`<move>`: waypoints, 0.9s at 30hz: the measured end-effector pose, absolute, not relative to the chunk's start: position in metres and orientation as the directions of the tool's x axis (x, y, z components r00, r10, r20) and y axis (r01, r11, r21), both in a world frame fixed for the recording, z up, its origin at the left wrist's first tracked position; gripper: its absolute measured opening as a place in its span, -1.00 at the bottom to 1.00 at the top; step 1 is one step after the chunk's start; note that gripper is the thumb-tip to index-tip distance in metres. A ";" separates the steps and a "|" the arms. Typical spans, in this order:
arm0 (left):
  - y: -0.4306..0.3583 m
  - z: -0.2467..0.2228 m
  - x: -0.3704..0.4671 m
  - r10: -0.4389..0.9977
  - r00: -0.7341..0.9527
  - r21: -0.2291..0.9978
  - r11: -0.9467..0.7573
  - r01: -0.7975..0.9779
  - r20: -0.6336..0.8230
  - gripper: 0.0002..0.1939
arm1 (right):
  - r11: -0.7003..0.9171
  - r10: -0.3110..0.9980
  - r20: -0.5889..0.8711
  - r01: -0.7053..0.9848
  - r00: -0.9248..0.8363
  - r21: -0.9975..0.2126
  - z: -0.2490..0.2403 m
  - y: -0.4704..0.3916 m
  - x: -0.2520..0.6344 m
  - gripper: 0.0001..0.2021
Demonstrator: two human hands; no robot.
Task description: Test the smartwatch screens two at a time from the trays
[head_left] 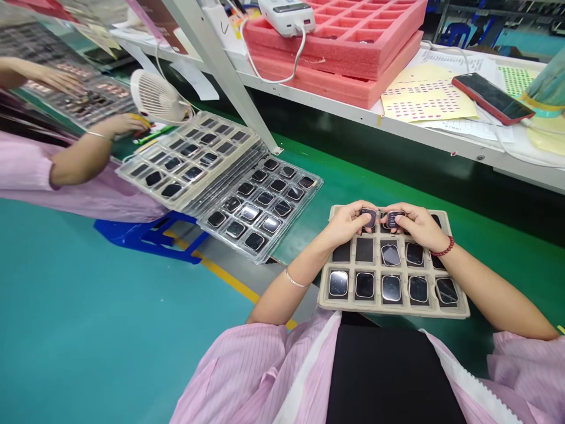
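My left hand (351, 222) is closed on a smartwatch (368, 218), thumb on its front. Close beside it, my right hand (415, 224) grips another smartwatch (394, 219), whose screen shows faint markings. Both hands are over the back row of a beige tray (325, 297) divided into square pockets. Dark-screened watch faces (391, 288) fill the tray's front row, and more lie at the right of the middle row. Two middle-row pockets at the left show only dark lining (364, 249). My fingers hide part of the back row.
Left of me, clear trays of watch faces (265, 198) lie beside a stacked beige tray (176, 162). A metal post (229, 76) rises behind them. The shelf (326, 97) holds red foam trays (375, 65) and a phone (492, 97). A co-worker's arm (83, 162) reaches in beside a white fan (154, 97).
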State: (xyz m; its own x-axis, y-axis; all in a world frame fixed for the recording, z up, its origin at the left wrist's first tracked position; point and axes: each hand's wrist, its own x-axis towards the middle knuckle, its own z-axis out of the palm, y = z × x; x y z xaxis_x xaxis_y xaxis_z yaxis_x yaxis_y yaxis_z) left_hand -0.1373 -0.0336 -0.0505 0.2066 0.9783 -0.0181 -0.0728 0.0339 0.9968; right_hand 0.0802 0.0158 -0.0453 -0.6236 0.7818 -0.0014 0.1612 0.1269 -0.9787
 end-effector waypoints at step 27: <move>-0.033 -0.050 -0.139 0.973 0.230 0.998 0.046 -0.035 -0.036 -0.74 | 0.104 0.779 -0.015 0.153 -0.627 -0.983 -0.045 0.014 0.077 -0.74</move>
State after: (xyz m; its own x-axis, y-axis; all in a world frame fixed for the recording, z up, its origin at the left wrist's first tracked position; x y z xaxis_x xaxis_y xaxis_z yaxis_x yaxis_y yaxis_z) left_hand -0.1386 -0.0328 -0.0503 0.2299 0.9725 -0.0365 -0.0351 0.0457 0.9983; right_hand 0.0766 0.0140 -0.0446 -0.6270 0.7788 -0.0151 0.1533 0.1044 -0.9827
